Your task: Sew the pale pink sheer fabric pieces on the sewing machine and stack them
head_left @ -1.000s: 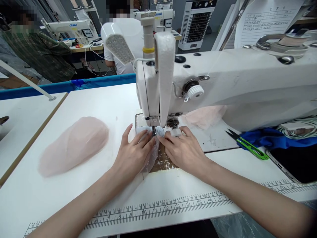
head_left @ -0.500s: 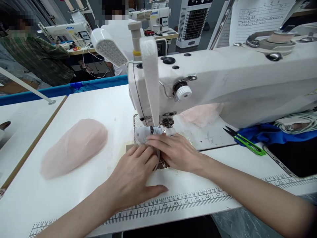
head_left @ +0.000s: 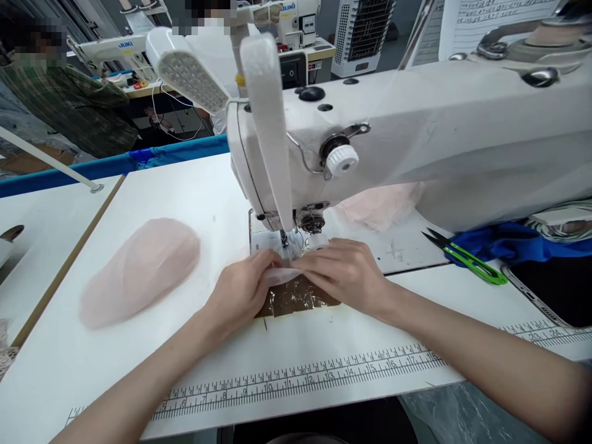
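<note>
Both hands work just in front of the needle of a white sewing machine [head_left: 398,135]. My left hand [head_left: 243,285] is closed, its thumb and fingers pinching the left end of a small piece of sheer pale fabric [head_left: 281,275]. The right end of that fabric is between the fingertips of my right hand [head_left: 349,271], also closed. The fabric lies close to the presser foot [head_left: 285,239]; whether it is under the foot I cannot tell. Below it shows a brown taped patch [head_left: 300,297] on the table. To the left lies a pale pink sheer cup-shaped piece [head_left: 141,271].
Green thread snips [head_left: 476,262] lie right of the machine beside blue cloth [head_left: 513,243] and a dark phone [head_left: 555,290]. More pink fabric [head_left: 382,203] sits behind the needle. A printed ruler [head_left: 287,387] runs along the front edge. A person in a plaid shirt [head_left: 69,105] is beyond the table.
My left hand has turned from lying palm-down with its thumb out to pinching the fabric. My right hand has shifted slightly right, and the brown patch is now more exposed. The view has shifted slightly.
</note>
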A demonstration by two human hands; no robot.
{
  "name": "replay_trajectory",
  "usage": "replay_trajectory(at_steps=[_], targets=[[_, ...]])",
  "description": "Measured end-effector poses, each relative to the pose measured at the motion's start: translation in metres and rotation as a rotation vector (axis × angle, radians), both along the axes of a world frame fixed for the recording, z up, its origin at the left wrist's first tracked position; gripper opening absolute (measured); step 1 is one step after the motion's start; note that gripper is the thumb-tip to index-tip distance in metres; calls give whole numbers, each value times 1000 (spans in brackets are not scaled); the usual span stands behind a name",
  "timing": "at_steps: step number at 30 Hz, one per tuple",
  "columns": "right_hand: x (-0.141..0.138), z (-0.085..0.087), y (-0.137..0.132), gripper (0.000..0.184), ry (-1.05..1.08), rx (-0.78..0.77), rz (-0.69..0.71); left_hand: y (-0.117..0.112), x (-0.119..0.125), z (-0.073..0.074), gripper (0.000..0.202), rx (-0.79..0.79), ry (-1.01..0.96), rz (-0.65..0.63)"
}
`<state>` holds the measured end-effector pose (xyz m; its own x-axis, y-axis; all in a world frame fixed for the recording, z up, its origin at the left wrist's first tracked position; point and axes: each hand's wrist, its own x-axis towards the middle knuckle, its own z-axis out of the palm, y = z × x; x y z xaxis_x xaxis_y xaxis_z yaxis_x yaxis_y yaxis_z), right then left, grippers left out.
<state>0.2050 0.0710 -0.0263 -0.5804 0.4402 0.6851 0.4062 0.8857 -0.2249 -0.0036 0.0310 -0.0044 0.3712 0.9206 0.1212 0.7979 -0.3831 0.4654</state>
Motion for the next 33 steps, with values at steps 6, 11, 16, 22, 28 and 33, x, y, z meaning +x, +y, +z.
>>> replay_trajectory(at_steps=[6,11,16,22,28,33], targets=[[-5,-2,5,17,149,-70,-96,16,-4,7,27,-87,50,-81],[-6,-2,4,18,124,-63,-142,23,-8,7,37,-97,-4,-124],[-3,-2,1,17,73,-41,-89,21,-14,8,39,-17,54,-220],[4,2,-4,18,-122,-28,-20,0,-6,-1,33,405,273,-281],[3,10,-10,23,-251,179,-30,-18,3,-2,31,614,452,-304],[3,6,-12,25,-289,205,18,-24,3,-6,35,502,473,-281]])
